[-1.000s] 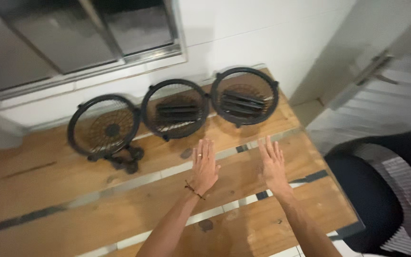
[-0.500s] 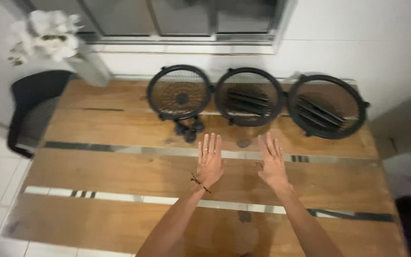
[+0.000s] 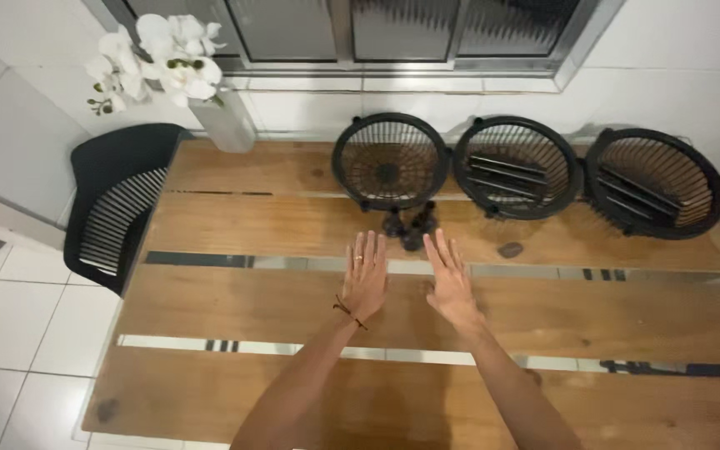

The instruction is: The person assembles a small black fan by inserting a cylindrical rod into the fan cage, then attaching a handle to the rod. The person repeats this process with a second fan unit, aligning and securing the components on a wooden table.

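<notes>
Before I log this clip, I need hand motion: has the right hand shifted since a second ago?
Yes. The right hand moved left along the table, from below the middle fan grille toward the small black knobs.

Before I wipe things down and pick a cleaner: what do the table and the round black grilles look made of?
Table: seemingly varnished wood, with visible grain, knots and a soft sheen, inlaid with pale and dark strips. Grilles: thin black ribs in a ring, matte; plastic or coated wire, hard to tell.

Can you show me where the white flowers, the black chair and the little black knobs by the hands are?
white flowers (image 3: 160, 54), head view, on the petals.
black chair (image 3: 118, 208), head view, on its slatted back.
little black knobs (image 3: 410, 227), head view, on the middle of the cluster.
</notes>
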